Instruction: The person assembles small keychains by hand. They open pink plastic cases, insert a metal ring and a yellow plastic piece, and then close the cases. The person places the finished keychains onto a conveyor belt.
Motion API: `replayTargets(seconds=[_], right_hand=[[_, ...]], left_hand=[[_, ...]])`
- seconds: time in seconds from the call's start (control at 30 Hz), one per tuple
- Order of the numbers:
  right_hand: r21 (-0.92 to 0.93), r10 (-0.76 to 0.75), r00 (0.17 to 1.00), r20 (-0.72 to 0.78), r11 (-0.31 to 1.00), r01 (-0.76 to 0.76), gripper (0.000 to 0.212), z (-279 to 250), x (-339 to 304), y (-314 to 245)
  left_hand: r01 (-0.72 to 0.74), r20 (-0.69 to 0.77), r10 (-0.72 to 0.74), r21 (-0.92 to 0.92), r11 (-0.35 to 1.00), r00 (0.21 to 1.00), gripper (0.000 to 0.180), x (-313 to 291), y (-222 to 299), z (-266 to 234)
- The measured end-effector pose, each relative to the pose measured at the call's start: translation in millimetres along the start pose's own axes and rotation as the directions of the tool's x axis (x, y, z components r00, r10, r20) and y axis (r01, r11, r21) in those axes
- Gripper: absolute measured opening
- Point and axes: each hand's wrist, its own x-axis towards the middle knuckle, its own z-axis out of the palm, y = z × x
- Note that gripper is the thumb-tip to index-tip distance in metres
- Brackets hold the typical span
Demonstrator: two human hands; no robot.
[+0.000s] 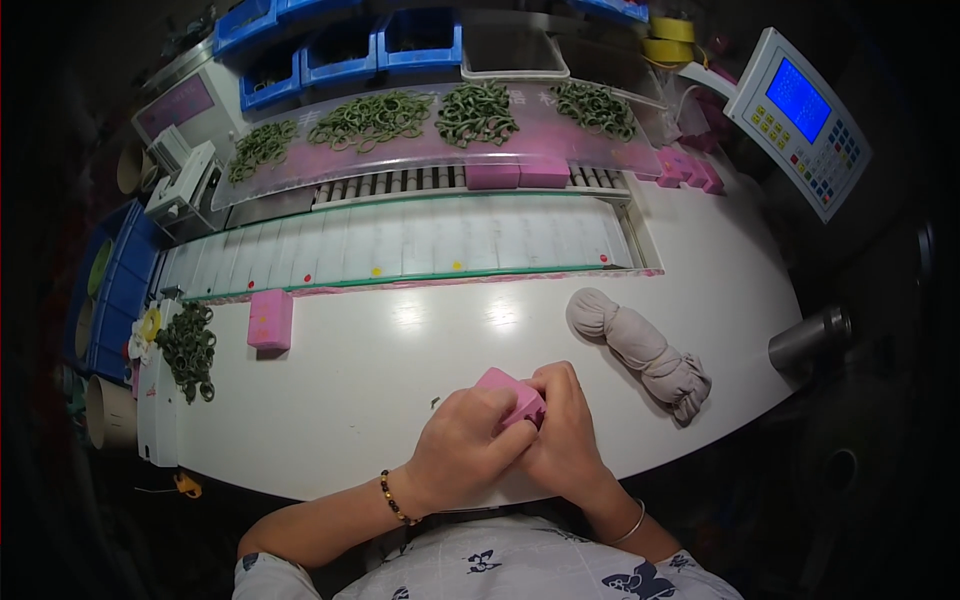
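Both hands meet in front of me around a small pink box [505, 384]. My left hand [458, 445] is closed on its near left side, thumb pressed against it. From the right, my right hand [568, 435] wraps round the same box with curled fingers. A small dark spot shows at the box's near side between the fingers; I cannot make out what it is. Another pink box [269, 320] stands on the white table [360, 400] to the left, beside the conveyor. A rolled grey cloth bundle [640, 350] lies right of my hands.
A white conveyor belt [400, 240] with coloured dots crosses behind the table. Heaps of green rings [478, 112] rest on a clear shelf; another heap [187, 350] sits at left. Blue bins [420, 40] line the back. A keypad display [795, 120] stands at right.
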Motion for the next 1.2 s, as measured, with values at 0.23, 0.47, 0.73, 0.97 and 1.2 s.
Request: replayTargets(seconds=[0.23, 0.47, 0.73, 0.97, 1.2], right_hand=[[0.125, 0.040, 0.998, 0.049, 0.991, -0.046, 0.056, -4.4, -1.5, -1.1], [0.394, -0.023, 0.969, 0.248, 0.916, -0.079, 0.058, -34.7, 18.7, -2.2], [0.423, -0.010, 0.982, 0.189, 0.903, -0.072, 0.035, -29.9, 36.7, -1.6], [0.270, -0.088, 0.996, -0.003, 0.959, 0.085, 0.033, -17.0, 34.4, -2.4], [0.486, 0.102, 0.988, 0.114, 0.862, -0.145, 0.029, -26.7, 39.0, -15.7]], left_hand=[[0.006, 0.029, -0.005, -0.053, 0.999, 1.000, 0.032, 9.1, -2.5, -9.8], [0.213, -0.037, -0.242, -0.354, 0.911, 0.970, 0.038, 23.3, -19.5, -41.3], [0.314, 0.100, -0.304, -0.477, 0.821, 0.947, 0.031, 14.0, -36.4, -37.5], [0.398, 0.160, -0.387, -0.619, 0.677, 0.908, 0.028, 21.8, -45.7, -34.1], [0.411, 0.182, -0.394, -0.649, 0.640, 0.901, 0.029, 20.2, -47.0, -33.3]])
